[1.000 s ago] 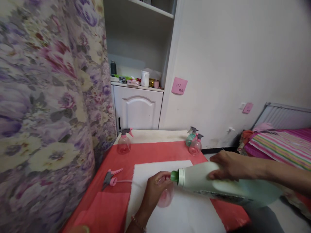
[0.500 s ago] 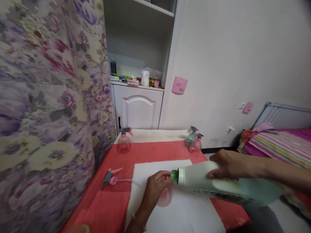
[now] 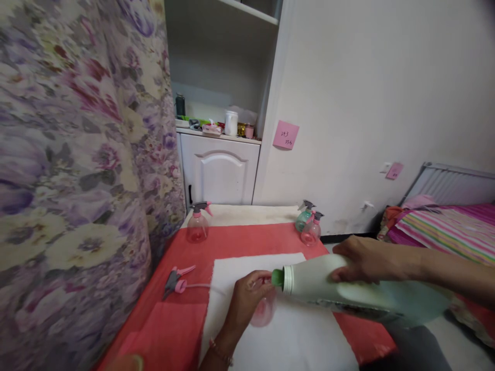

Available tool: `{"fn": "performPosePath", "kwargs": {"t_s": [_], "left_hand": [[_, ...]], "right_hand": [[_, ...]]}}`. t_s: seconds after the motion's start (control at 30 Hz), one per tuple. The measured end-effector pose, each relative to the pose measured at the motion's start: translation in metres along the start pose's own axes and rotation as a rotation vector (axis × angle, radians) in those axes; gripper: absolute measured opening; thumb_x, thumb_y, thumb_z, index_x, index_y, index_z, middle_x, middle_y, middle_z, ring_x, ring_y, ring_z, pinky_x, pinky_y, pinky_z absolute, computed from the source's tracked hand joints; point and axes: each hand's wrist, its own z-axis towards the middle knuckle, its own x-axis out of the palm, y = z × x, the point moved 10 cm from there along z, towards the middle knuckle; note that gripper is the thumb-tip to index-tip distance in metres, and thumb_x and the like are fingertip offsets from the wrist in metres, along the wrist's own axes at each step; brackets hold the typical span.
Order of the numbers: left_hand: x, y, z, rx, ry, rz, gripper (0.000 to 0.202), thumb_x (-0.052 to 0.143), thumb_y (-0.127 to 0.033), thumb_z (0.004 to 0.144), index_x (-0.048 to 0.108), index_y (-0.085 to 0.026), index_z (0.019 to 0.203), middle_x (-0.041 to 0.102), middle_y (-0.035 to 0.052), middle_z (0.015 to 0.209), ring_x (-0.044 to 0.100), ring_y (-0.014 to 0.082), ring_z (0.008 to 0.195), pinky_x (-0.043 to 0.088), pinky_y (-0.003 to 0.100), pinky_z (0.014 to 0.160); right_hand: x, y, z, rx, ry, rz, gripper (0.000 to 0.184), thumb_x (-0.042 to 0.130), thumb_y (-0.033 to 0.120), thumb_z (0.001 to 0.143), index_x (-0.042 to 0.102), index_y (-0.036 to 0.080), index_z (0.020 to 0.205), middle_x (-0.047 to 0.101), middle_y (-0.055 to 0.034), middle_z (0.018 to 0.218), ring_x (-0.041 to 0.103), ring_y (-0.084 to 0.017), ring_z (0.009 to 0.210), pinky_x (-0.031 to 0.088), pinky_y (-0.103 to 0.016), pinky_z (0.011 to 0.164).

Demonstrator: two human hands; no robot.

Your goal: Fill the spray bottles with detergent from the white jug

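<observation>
My left hand (image 3: 251, 299) is closed around the neck of a clear pink spray bottle (image 3: 263, 312) whose top is off; it stands on a white sheet (image 3: 301, 340). My right hand (image 3: 359, 260) grips a large pale green jug (image 3: 315, 281), tipped almost level. Its green spout (image 3: 277, 277) meets the mouth of the pink bottle, partly behind my fingers. Whether liquid is flowing I cannot make out. Left of the sheet lies a loose grey and pink spray head (image 3: 176, 282), its thin tube pointing toward my left hand.
A pink spray bottle (image 3: 197, 226) stands at the table's back left. Another pink spray bottle (image 3: 311, 233) and a green spray bottle (image 3: 303, 220) stand at the back right. A floral curtain (image 3: 85, 180) hangs along the left side. A bed (image 3: 456, 221) is at right.
</observation>
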Motion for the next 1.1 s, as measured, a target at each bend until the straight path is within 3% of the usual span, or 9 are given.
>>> {"fn": "performPosePath", "kwargs": {"t_s": [1.1], "left_hand": [[-0.0010,0.0064,0.0024,0.018,-0.002,0.022,0.019,0.071,-0.019,0.070,0.076,-0.019,0.089,0.078,0.0061,0.093,0.069,0.0237,0.093,0.050,0.030,0.084]], "right_hand": [[-0.0007,-0.0013,-0.0006,-0.024,0.016,0.012,0.038,0.062,0.056,0.080,0.061,0.018,0.078,0.066,-0.0041,0.070,0.061,-0.018,0.061,0.040,-0.025,0.050]]}}
